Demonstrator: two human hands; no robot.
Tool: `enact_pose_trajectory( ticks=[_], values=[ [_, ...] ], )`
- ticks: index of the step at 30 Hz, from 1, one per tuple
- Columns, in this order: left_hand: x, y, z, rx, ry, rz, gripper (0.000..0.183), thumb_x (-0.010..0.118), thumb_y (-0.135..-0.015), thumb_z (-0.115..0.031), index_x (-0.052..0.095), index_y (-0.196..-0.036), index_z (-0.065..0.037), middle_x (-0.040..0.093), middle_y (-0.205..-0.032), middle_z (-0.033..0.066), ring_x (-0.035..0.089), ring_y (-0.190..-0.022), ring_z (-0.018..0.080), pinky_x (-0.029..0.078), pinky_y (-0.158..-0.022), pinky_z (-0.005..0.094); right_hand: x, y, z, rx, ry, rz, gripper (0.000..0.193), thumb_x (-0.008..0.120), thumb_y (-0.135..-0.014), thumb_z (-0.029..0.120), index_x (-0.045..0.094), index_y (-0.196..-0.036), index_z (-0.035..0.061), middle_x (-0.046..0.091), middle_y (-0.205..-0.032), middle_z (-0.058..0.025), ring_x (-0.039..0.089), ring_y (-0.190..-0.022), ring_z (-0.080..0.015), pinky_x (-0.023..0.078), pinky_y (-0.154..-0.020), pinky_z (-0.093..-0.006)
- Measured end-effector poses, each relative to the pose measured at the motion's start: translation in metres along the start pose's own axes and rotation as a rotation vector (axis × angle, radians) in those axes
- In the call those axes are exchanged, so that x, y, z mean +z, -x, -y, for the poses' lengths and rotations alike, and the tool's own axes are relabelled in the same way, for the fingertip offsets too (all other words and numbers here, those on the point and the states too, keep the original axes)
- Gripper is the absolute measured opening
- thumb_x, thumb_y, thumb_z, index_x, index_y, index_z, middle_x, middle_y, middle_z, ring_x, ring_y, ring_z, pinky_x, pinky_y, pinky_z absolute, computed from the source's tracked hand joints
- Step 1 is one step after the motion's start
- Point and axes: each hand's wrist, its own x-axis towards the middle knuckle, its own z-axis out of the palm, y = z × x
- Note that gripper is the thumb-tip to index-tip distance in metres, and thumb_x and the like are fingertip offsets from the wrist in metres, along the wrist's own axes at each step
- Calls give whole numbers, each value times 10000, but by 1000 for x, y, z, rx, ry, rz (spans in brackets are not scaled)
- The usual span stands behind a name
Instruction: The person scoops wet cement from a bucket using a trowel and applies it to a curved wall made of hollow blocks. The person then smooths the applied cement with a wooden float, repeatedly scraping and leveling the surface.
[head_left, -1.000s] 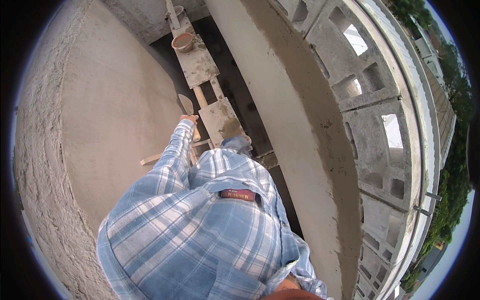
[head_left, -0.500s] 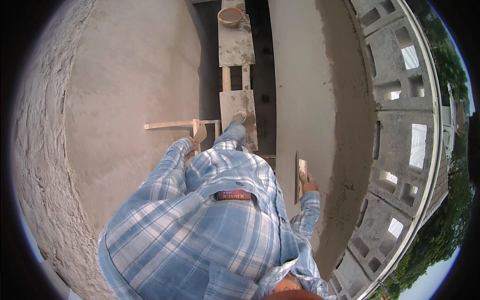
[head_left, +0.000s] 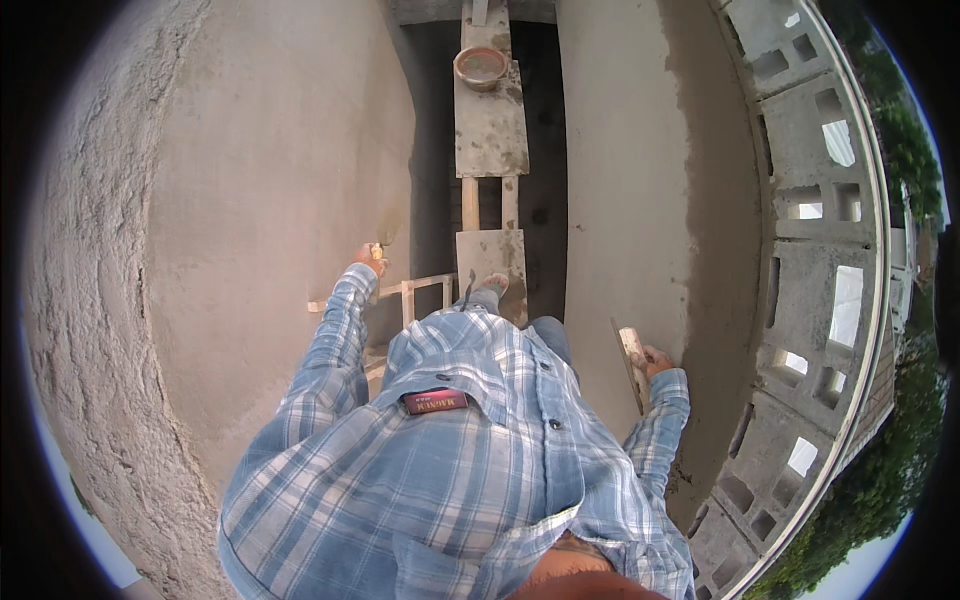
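Observation:
My left hand (head_left: 368, 257) is closed round the light handle of a pointed trowel (head_left: 391, 226). The trowel's blade blends into the smooth grey wall (head_left: 270, 150) on the left, and I cannot tell whether it touches. On the right, my right hand (head_left: 656, 361) grips the pale handle of a flat plastering trowel (head_left: 632, 366). Its long thin blade is seen nearly edge-on, close to the right wall (head_left: 625, 200). A darker, wet-looking band of plaster (head_left: 722, 200) runs along that wall beside my right hand.
A narrow plank walkway (head_left: 490, 130) lies ahead between the walls, with dark gaps alongside. A round reddish basin (head_left: 481, 68) stands on it. Below my left hand is a wooden frame (head_left: 408, 298). Hollow concrete blocks (head_left: 810, 260) edge the right wall.
My left hand has moved forward along the left wall with the pointed trowel. My right hand and the plastering trowel have shifted right, and the trowel is more tilted. The view has shifted too.

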Motion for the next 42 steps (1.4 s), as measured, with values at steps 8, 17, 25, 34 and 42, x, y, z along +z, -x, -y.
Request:
enact_pose_trajectory(
  ticks=[8, 17, 25, 34, 42],
  values=[
    [2, 31, 57, -420, -151, -1, 583, 818, -718, -98, 545, -1228, -22, 673, -997, 147, 661, -805, 239, 547, -683, 378, 3, -2, 7, -2, -110, 25, 363, 767, -845, 165, 651, -1171, 55, 711, -1019, -73, 640, -972, -173, 492, -881, -316],
    [51, 13, 26, -263, -469, 51, 575, 866, -688, -173, 568, -1151, -6, 667, -1055, 180, 655, -906, 284, 536, -801, 383, 8, -20, -28, 34, -271, 56, 314, 806, -800, 135, 678, -1079, 69, 705, -977, -23, 626, -911, -130, 498, -791, -299],
    [15, -155, -198, 341, -169, -335, 613, 915, -653, -187, 555, -1107, 11, 661, -1003, 149, 632, -880, 233, 530, -836, 357, 19, -20, -40, 137, -424, 96, 371, 793, -767, 77, 672, -1117, 96, 704, -1045, -11, 635, -928, -161, 518, -720, -327],
    [-110, -1, -715, 1473, 267, -309, 406, 813, -827, -167, 653, -1171, -22, 660, -1078, 57, 633, -928, 135, 528, -835, 282, 24, -42, -26, 262, -264, 36, 385, 768, -779, 123, 684, -1155, 119, 704, -1118, -32, 649, -1025, -189, 507, -883, -325],
    [-45, 132, -957, 2227, -121, -188, 429, 583, -997, -354, 574, -1342, -98, 664, -1231, 128, 642, -1129, 229, 501, -990, 357, 70, -23, 155, 330, -365, -263, 434, 777, -689, 187, 725, -1119, 221, 730, -1005, -32, 643, -974, -225, 494, -891, -359]
  ],
)
